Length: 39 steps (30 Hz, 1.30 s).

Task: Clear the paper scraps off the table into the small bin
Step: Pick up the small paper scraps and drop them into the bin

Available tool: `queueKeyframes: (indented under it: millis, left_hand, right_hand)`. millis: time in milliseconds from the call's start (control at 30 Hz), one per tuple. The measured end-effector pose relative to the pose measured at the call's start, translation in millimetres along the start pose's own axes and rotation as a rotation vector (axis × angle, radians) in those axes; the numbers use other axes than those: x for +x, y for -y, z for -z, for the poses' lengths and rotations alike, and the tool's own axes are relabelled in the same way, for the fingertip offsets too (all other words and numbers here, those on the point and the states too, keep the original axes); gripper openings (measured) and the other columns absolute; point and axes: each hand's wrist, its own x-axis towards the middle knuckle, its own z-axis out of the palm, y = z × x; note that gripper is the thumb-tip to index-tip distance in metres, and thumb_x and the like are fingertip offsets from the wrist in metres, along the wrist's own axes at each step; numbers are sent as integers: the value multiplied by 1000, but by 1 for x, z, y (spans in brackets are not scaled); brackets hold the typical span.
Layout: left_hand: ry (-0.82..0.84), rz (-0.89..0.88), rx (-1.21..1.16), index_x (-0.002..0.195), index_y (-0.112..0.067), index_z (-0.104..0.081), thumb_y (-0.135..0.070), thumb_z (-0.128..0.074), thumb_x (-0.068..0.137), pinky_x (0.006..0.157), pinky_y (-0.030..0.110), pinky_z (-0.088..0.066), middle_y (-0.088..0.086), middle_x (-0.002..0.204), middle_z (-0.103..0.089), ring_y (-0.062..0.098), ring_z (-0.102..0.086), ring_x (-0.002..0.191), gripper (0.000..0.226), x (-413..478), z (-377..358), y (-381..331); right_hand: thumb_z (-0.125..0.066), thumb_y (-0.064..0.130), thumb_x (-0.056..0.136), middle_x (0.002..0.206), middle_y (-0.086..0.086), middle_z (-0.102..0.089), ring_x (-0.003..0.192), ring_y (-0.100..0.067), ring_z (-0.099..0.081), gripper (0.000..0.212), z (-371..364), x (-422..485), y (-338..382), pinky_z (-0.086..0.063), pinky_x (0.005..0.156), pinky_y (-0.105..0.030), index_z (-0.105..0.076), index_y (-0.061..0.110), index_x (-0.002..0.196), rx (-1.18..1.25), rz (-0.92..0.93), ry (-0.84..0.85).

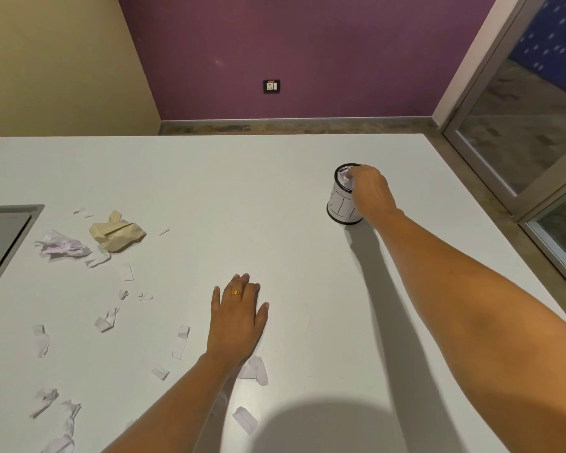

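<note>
Right hand (pixel 371 191) at the small bin (pixel 340 207) mouth, fingers (pixel 353 174) bunched on a white scrap (pixel 343 179), best released only below the rim; left hand (pixel 237 313) flat, fingers straight, on the worktop (pixel 242 191) on the person's side of the bin; remaining scraps (pixel 62 248) lie well to the bin's left.

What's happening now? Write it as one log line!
right hand: fingertips in small bin mouth | left hand: flat on table | paper scraps: many uncollected
</note>
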Motion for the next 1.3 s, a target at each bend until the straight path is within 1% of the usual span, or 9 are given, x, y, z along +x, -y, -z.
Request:
queueKeyframes:
  millis: [100,200,267,367,600,767,1033,1200,1300]
  left_hand:
    - [35,-10,-11,132,-16,-43,-31,-40,96,117,44,-12,3,151,-31,16,-20,143,39,-1,4,1]
    - [76,-7,-6,135,-18,-39,-30,-39,97,117,44,-12,1,153,-27,13,-16,144,40,-2,10,1]
    - [93,-6,-7,135,-18,-39,-30,-37,97,117,45,-11,0,153,-27,12,-16,144,40,-4,13,2]
    - [105,-57,32,130,-19,-43,-29,-35,98,117,44,-10,-2,152,-30,9,-18,142,35,-11,20,7]
    - [20,-21,8,128,-22,-48,-26,-36,98,117,43,-9,-6,148,-37,7,-24,140,33,-46,42,33]
    - [-8,64,7,128,-20,-49,-28,-36,98,116,46,-11,-3,147,-37,10,-25,140,33,-78,52,47]
    - [-86,155,-45,128,-18,-49,-27,-39,97,115,47,-16,0,148,-37,14,-32,138,34,-134,56,49]
    - [-110,214,-62,131,-17,-47,-30,-41,96,115,48,-17,0,148,-36,15,-34,137,37,-167,58,56]
    - [-122,243,-43,133,-16,-45,-31,-41,96,115,48,-18,1,149,-35,17,-33,138,40,-182,60,61]
  right_hand:
    - [-37,6,95,127,-23,-55,118,-33,-52,31,-3,-11,2,-43,93,-34,-56,-6,117,140,-40,-50]
    - [-34,12,95,111,-17,-59,96,-22,-55,30,-14,-37,5,-39,60,-15,-59,1,107,278,-27,-149]
    - [-33,-2,90,112,-16,-59,91,-27,-55,33,-23,-55,7,-37,51,-4,-62,3,103,309,2,-149]
    - [-30,-14,82,116,-18,-58,93,-28,-56,42,-41,-84,8,-33,63,-3,-63,2,103,300,89,-83]
    - [-42,-12,85,107,-13,-61,79,-7,-51,30,-78,-178,8,-35,69,8,-66,4,96,266,228,124]
    - [-49,-3,86,98,-8,-67,94,-20,-59,19,-95,-243,0,-47,81,-26,-66,3,92,162,350,212]
    - [-44,12,94,106,1,-63,100,-17,-56,19,-98,-318,0,-45,81,-27,-61,11,102,111,431,298]
    - [-48,28,96,152,4,-27,140,-11,-27,42,-100,-343,7,-26,111,-22,-42,19,137,123,459,519]
    - [-48,26,97,160,-1,0,148,-15,-1,56,-99,-351,15,-11,120,-30,-24,20,147,74,452,641]
